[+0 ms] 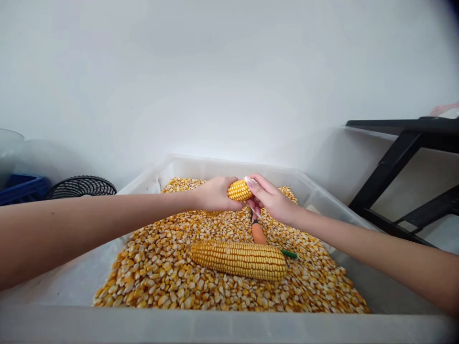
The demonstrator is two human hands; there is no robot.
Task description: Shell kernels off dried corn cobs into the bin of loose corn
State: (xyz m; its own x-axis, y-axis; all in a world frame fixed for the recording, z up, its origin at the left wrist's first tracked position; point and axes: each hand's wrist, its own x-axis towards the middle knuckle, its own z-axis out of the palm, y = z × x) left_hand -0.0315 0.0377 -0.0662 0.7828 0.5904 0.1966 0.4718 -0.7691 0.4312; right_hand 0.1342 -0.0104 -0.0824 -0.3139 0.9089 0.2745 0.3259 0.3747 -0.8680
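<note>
Both my hands hold one yellow ear of corn (239, 190) above the far half of a plastic bin. My left hand (217, 193) is wrapped round its left end, hiding that part. On the other end, my right hand (267, 196) grips with the thumb on top and the fingers curled beneath. A larger ear of corn (238, 259) lies on its side on the loose corn kernels (161, 272) nearer to me. Behind it a tool with an orange handle (258, 233) rests on the kernels; its far end is under my right hand, so I cannot make out its kind.
The translucent bin (222, 325) stands against a white wall (229, 86). A green stick-like thing (289, 254) pokes out behind the large ear. To the left are a black wire grille (81, 186) and a blue basket (23, 187); a black-framed stand (389, 160) is at the right.
</note>
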